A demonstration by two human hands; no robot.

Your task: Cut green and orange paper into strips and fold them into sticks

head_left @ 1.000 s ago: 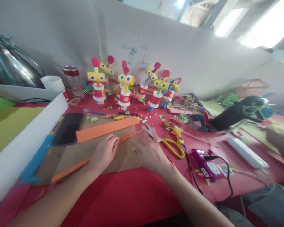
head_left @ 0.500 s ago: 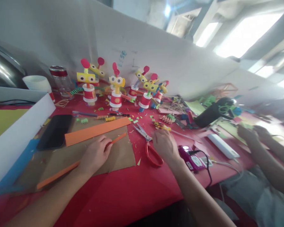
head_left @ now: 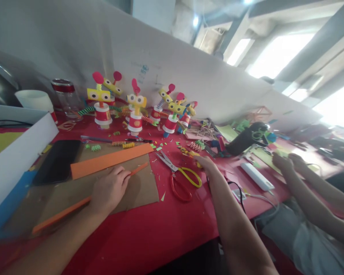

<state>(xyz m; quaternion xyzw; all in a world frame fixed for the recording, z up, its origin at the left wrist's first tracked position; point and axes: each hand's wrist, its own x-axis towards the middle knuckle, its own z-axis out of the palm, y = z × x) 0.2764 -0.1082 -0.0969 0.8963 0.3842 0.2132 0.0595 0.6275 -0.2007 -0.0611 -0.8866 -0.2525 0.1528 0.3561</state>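
Note:
My left hand [head_left: 110,188] is closed on a thin orange paper strip [head_left: 139,168] above the brown cardboard [head_left: 137,191]; the strip's other part shows beyond my wrist. A wider orange strip [head_left: 111,160] lies just behind. Red and yellow-handled scissors [head_left: 174,168] rest on the red table, blades slightly apart, touched by neither hand. My right hand [head_left: 205,162] is beyond the scissors, at a small yellow object [head_left: 198,164]; its fingers are mostly hidden, so its grip does not show. Green and yellow paper coils [head_left: 128,145] sit behind the wide strip.
Several paper-cup figures [head_left: 102,114] stand along the wall. A phone [head_left: 59,160], white box [head_left: 23,152] and glass jar [head_left: 65,99] are at left. At right are a black bottle [head_left: 245,139], a white power bank [head_left: 257,176], cables and another person's hands [head_left: 285,162].
My right hand has moved away from the scissors toward the yellow object, uncovering the yellow handle. My forearm now hides the purple device. The view has shifted slightly; my left hand still holds the strip.

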